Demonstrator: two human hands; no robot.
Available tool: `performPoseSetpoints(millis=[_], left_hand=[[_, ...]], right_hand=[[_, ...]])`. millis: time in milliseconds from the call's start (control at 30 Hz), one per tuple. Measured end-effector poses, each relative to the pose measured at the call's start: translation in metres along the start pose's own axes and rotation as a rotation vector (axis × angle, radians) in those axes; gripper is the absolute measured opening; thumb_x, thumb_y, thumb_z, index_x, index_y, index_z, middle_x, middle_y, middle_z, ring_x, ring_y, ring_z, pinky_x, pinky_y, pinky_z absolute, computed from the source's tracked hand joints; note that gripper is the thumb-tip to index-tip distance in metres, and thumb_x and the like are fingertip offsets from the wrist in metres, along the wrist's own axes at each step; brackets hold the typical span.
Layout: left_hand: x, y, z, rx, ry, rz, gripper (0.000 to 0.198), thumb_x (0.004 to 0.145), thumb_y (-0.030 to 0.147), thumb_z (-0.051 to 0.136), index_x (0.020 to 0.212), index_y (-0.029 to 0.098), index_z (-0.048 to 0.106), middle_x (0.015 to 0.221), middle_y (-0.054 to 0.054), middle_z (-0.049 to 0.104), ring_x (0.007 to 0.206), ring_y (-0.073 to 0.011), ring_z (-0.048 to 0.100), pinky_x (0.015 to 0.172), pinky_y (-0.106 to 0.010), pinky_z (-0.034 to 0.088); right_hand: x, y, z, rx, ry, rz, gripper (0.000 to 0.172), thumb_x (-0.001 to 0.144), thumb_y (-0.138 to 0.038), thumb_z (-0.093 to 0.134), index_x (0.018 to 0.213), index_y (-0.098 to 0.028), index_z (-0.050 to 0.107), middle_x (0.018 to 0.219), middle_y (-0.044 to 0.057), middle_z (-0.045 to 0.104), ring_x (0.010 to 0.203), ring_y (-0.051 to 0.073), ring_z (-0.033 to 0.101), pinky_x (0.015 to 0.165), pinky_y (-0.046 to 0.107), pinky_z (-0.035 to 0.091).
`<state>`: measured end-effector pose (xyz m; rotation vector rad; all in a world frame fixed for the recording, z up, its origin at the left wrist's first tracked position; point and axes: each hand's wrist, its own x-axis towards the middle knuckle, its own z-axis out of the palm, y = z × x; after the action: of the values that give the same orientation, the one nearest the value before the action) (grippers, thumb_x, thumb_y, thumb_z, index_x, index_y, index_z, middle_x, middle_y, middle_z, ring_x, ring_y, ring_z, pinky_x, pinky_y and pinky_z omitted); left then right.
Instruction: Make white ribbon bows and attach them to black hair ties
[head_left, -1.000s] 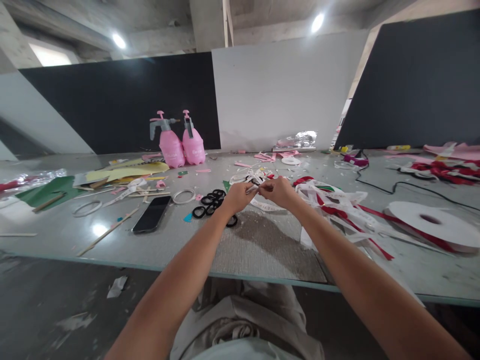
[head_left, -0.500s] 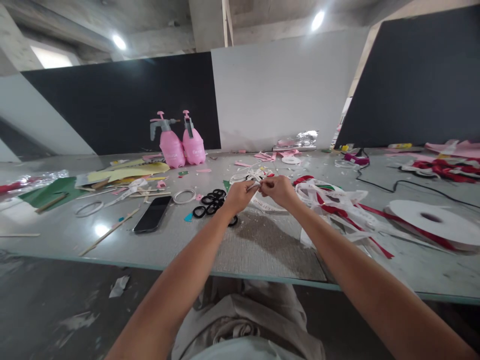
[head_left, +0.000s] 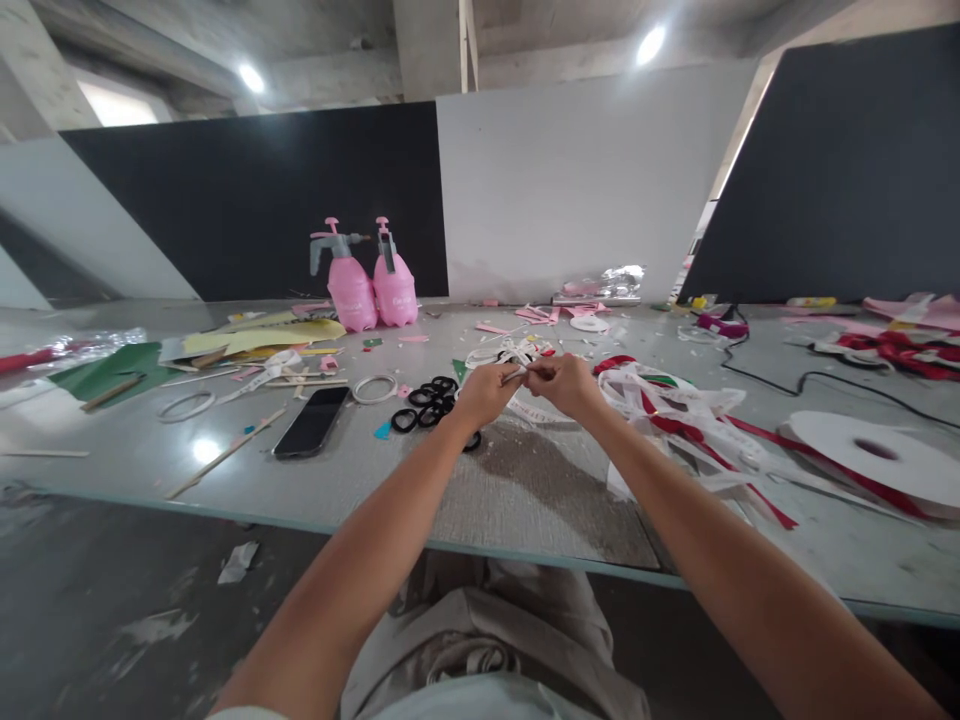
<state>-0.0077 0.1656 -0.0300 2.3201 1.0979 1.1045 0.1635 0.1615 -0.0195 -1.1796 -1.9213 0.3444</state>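
Both my hands meet above the middle of the grey table (head_left: 525,500). My left hand (head_left: 486,392) and my right hand (head_left: 568,385) are closed in a pinch on a short piece of white ribbon (head_left: 517,373) held between them. Just beyond the hands lies a small tangle of white ribbon pieces (head_left: 504,352). Several black rings (head_left: 424,402) lie on the table just left of my left hand. A heap of white, red and green ribbon (head_left: 675,410) spreads to the right of my right hand.
A black phone (head_left: 312,422) lies left of the rings, with white hoops (head_left: 374,389) and wooden sticks (head_left: 225,455) nearby. Two pink spray bottles (head_left: 373,288) stand at the back. A large white ribbon reel (head_left: 877,460) and a black cable (head_left: 810,378) are at the right. Paper scraps litter the table.
My hands stay pinched together on the ribbon piece, with only small finger movements. The view has shifted slightly to the left.
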Motion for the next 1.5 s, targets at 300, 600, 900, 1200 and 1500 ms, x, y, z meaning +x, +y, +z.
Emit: performPoseSetpoints(millis=[300,600,900,1200,1500], left_hand=[[-0.001,0.001,0.001,-0.014,0.018,0.014,0.039,0.089,0.045,0.044,0.064,0.016,0.05,0.058,0.003,0.038,0.06,-0.0105,0.035,0.057,-0.023,0.026],[0.001,0.0,-0.001,-0.076,0.04,0.007,0.04,0.09,0.045,0.042,0.072,0.014,0.059,0.063,0.002,0.046,0.064,-0.0103,0.039,0.06,-0.021,0.029],[-0.001,-0.001,0.001,-0.012,-0.012,0.021,0.037,0.089,0.042,0.044,0.064,0.015,0.052,0.058,0.003,0.041,0.06,-0.0105,0.037,0.057,-0.023,0.026],[-0.001,-0.005,0.003,-0.002,0.017,-0.001,0.034,0.089,0.038,0.044,0.065,0.015,0.054,0.061,0.002,0.044,0.064,-0.011,0.04,0.058,-0.021,0.027],[0.0,0.001,0.0,-0.081,0.111,-0.01,0.041,0.089,0.047,0.045,0.071,0.014,0.061,0.064,0.002,0.046,0.066,-0.0109,0.041,0.062,-0.02,0.033]], right_hand=[[0.001,0.007,0.009,0.101,0.063,0.114,0.021,0.069,-0.025,0.053,0.073,-0.013,0.07,0.054,0.002,0.063,0.051,0.013,0.055,0.05,0.021,0.038],[0.002,0.005,-0.002,0.185,-0.028,0.034,0.023,0.074,-0.027,0.053,0.076,-0.014,0.072,0.062,0.003,0.067,0.058,0.014,0.061,0.056,0.022,0.045],[0.001,0.01,0.01,0.141,0.016,0.111,0.021,0.067,-0.025,0.056,0.078,-0.013,0.07,0.056,0.002,0.065,0.052,0.013,0.058,0.05,0.021,0.041],[-0.001,0.004,0.015,0.079,0.084,0.104,0.017,0.068,-0.027,0.056,0.072,-0.015,0.067,0.053,0.001,0.062,0.054,0.015,0.061,0.05,0.022,0.042],[0.003,-0.002,0.006,0.437,0.078,0.203,0.019,0.074,-0.029,0.054,0.074,-0.014,0.067,0.066,0.006,0.069,0.055,0.016,0.066,0.053,0.023,0.051]])
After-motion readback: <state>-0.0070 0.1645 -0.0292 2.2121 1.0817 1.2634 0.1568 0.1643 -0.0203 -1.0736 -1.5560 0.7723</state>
